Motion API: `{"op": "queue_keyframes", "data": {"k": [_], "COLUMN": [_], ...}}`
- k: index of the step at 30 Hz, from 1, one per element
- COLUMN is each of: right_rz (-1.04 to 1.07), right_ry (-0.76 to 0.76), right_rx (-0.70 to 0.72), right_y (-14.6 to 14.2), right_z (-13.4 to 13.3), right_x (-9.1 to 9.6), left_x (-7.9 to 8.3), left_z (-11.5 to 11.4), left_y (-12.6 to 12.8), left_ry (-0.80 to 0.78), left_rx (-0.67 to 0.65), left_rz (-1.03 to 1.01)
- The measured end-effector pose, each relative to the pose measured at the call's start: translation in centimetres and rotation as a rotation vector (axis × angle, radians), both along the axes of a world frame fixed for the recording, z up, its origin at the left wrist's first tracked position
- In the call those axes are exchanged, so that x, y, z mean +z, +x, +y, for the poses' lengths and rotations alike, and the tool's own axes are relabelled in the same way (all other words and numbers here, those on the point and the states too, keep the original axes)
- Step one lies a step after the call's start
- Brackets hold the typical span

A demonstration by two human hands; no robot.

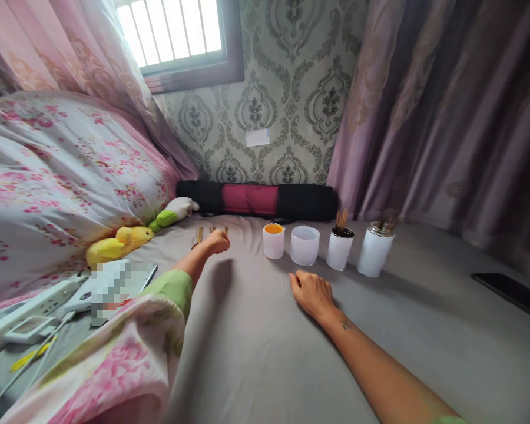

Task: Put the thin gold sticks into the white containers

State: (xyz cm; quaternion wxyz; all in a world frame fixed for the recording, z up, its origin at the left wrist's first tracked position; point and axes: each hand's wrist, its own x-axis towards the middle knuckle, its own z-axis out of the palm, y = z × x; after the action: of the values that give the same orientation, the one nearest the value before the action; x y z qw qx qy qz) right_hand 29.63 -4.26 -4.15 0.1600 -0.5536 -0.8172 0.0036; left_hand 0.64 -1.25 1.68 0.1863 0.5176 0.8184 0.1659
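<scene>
My left hand (219, 241) is closed, reaching out over the grey sheet. Around and behind it stand short bundles of thin sticks (198, 235), partly hidden by the hand. What its fingers hold, if anything, is out of sight. My right hand (312, 290) rests on the sheet, palm down with fingers curled in, and nothing shows in it. Just beyond it is a translucent white cup (305, 247). Left of that cup stands a white cup with an orange inside (274, 244). To the right are a white-wrapped can (339, 252) holding brown sticks and a taller white-wrapped jar (374, 253) with darker sticks.
A black and red roll (249, 199) lies along the wall. Plush toys (119, 242), a power strip (35, 309) with cables, and a partly blurred flat item (119, 288) are at left. A black phone (510, 294) lies far right. Curtains (446, 118) hang at right.
</scene>
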Motion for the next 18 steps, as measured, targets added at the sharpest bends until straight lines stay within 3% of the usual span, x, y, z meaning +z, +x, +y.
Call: {"op": "queue_keyframes", "data": {"k": [18], "right_rz": [-0.008], "right_ry": [0.228], "right_rx": [0.011], "right_y": [0.8], "right_z": [0.9], "right_x": [-0.8], "left_x": [1.0], "left_z": [0.2], "left_y": [-2.8], "left_ry": [0.107], "left_rx": [0.076], "left_rz": [0.282]}}
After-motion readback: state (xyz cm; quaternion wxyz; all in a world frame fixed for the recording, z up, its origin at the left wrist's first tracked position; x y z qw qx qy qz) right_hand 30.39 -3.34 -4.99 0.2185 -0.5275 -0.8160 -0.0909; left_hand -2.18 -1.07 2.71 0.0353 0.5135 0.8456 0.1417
